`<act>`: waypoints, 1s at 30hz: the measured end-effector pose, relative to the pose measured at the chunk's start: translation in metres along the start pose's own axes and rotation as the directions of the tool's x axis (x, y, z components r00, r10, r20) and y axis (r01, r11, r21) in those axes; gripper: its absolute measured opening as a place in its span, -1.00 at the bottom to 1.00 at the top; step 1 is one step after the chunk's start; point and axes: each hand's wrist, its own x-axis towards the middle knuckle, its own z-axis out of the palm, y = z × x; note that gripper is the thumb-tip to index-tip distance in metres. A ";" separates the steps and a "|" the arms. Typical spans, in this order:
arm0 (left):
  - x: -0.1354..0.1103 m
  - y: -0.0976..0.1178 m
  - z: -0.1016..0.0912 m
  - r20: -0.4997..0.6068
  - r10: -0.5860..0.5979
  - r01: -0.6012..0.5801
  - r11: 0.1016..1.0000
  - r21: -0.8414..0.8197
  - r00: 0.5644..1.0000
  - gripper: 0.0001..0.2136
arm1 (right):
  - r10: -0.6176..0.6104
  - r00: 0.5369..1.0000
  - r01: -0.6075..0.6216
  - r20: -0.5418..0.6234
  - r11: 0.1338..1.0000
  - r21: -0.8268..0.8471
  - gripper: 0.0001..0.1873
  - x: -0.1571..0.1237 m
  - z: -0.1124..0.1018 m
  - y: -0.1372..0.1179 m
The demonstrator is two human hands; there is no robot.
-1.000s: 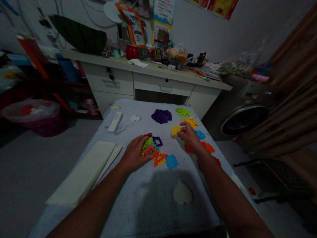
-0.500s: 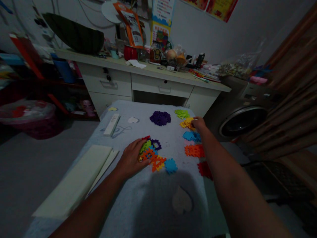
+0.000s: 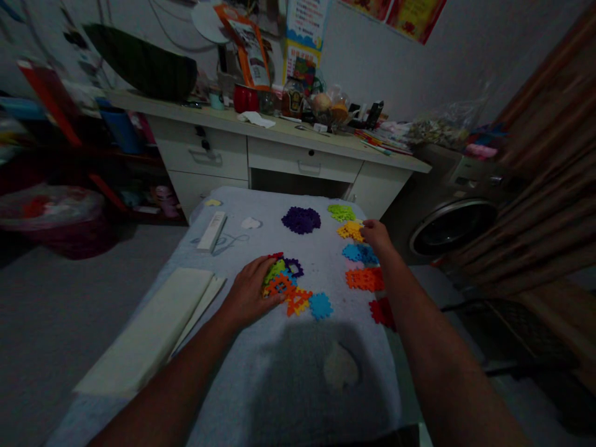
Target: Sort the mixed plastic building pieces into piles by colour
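A white desk point(image 3: 279, 152) stands beyond the 2 hands, well ahead of their grip. Below and around the hands spreads a table point(image 3: 261, 202) covered in grey-blue cloth. A washing machine point(image 3: 447, 211) sits well off to the right of the right hand. A folded pale sheet point(image 3: 149, 335) lies left of the left hand's grip, alongside that forearm

The left hand point(image 3: 251, 288) grasps a multicoloured cluster point(image 3: 282, 282) of notched plastic pieces, its fingers at the far side and its thumb at the near side; the cluster is on the cloth, within that grip and showing at its right edge. The right hand point(image 3: 376, 234) has its fingertips at the yellow pile point(image 3: 350, 230); I cannot tell whether they pinch a piece

The purple pile point(image 3: 301, 220) lies between the 2 hands, left of the right grip and farther off than the left. The orange pile point(image 3: 363, 279) lies nearer than the right grip, with the blue pile point(image 3: 359, 253) between them. Red pieces point(image 3: 382, 312) show nearest of these, partly hidden by the right forearm. A long white box point(image 3: 212, 232) lies beyond the left grip and leftward. The green pile point(image 3: 341, 213) is just beyond the yellow. A single blue piece point(image 3: 321, 306) lies flat, right of the left grip
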 end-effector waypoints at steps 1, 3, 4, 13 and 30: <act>0.000 0.000 -0.001 0.003 0.001 -0.001 1.000 0.002 1.000 -0.27 | 0.002 1.000 -0.002 0.002 1.000 -0.017 -0.72 -0.010 0.001 -0.006; 0.000 0.001 -0.003 0.006 -0.010 0.010 1.000 0.014 1.000 -0.24 | -0.050 0.993 0.056 0.103 0.997 -0.050 -0.74 -0.036 0.003 -0.017; 0.000 0.002 -0.005 0.008 -0.019 0.019 1.000 0.022 1.000 -0.22 | -0.112 0.971 0.127 0.211 0.990 -0.058 -0.76 -0.050 0.004 -0.023; -0.002 0.009 -0.012 0.022 -0.055 0.054 0.997 0.048 0.998 -0.17 | -0.135 0.561 0.536 0.817 0.811 -0.234 -0.38 -0.160 0.015 -0.044; 0.000 0.004 -0.007 0.014 -0.015 0.013 0.996 0.092 1.000 -0.19 | -0.166 0.528 0.051 0.833 0.985 0.163 -0.84 -0.136 -0.002 -0.045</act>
